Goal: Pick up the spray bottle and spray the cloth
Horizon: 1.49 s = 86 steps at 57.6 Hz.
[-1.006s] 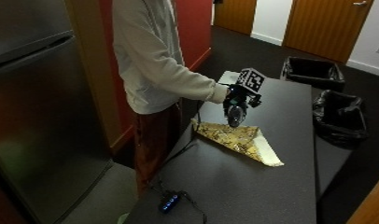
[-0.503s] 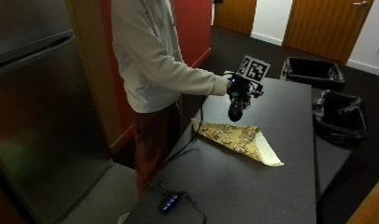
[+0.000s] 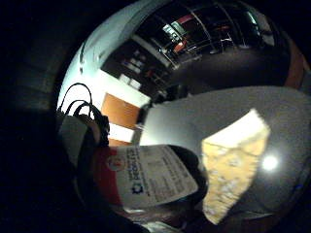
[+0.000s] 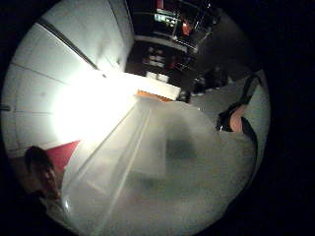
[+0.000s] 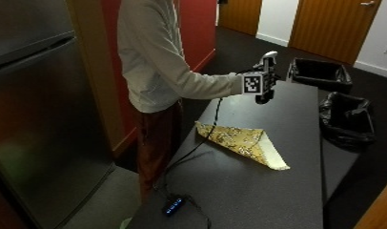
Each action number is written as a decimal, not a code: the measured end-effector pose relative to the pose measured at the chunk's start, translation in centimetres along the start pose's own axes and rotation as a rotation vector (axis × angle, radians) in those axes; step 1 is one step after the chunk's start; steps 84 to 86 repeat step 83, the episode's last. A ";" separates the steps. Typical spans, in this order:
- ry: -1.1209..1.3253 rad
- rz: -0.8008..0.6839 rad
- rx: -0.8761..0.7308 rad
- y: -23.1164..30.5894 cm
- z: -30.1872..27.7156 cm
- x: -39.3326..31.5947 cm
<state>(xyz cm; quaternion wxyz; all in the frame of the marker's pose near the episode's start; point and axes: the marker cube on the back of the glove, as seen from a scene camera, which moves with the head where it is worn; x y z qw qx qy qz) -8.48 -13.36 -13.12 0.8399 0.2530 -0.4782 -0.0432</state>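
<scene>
In the outside view the gloved right hand (image 5: 258, 84) grips the spray bottle (image 5: 266, 97) and holds it in the air over the far part of the dark table (image 5: 276, 191). The bottle's white trigger head (image 5: 268, 59) sticks up above the hand and its dark body hangs below. The yellow patterned cloth (image 5: 241, 141) lies folded on the table, nearer and lower than the bottle. In the little finger side palm view the bottle's red and white label (image 3: 150, 177) sits close to the palm, with the cloth (image 3: 233, 165) on the table beyond. The thumb side palm view is filled by a pale blur.
Two black bins (image 5: 320, 74) (image 5: 349, 119) stand past the table's far side. A steel fridge (image 5: 41, 119) is behind the person. A cable runs down from the hand to a small blue device (image 5: 173, 205) at the table's near end.
The hand has lifted the bottle higher and carried it toward the table's far end, away from the cloth. The cloth has not moved.
</scene>
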 end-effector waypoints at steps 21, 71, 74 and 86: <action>-0.160 0.107 0.182 -3.2 16.8 6.9; 0.052 0.062 -0.258 0.0 21.1 10.5; 0.042 0.055 -0.307 1.0 20.3 9.6; 0.082 -0.017 -0.355 2.7 15.6 7.7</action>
